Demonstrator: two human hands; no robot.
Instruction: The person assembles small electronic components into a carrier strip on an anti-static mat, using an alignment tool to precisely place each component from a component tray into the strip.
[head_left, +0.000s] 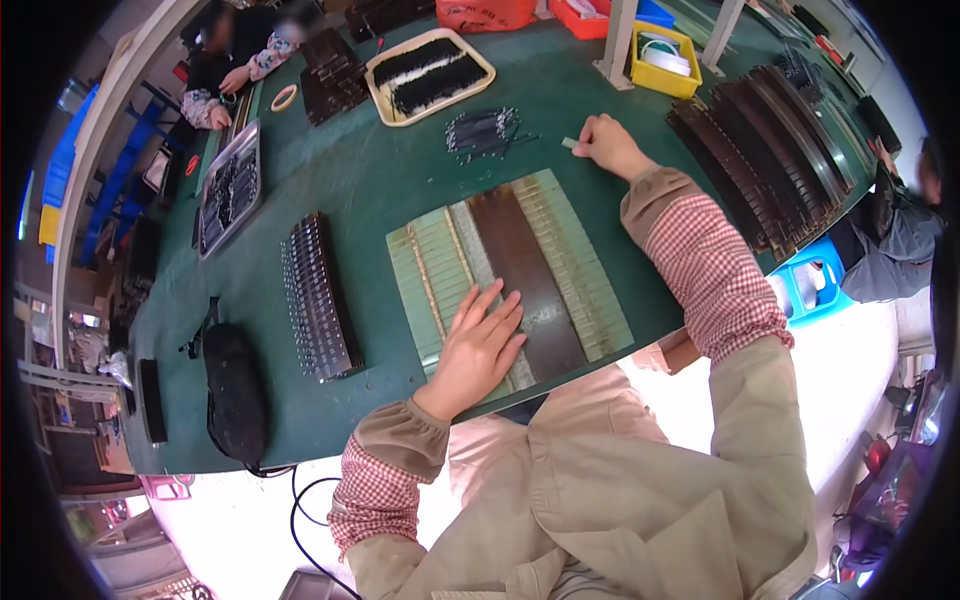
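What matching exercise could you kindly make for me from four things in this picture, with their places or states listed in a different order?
Column one:
1. left hand
2. right hand
3. yellow bin
4. black pouch

Column two:
A. beside a pale post
B. lying toward the left side of the table
C. spread over the light green board
D. pinching a small pale piece

Right pairs: 1-C, 2-D, 3-A, 4-B.
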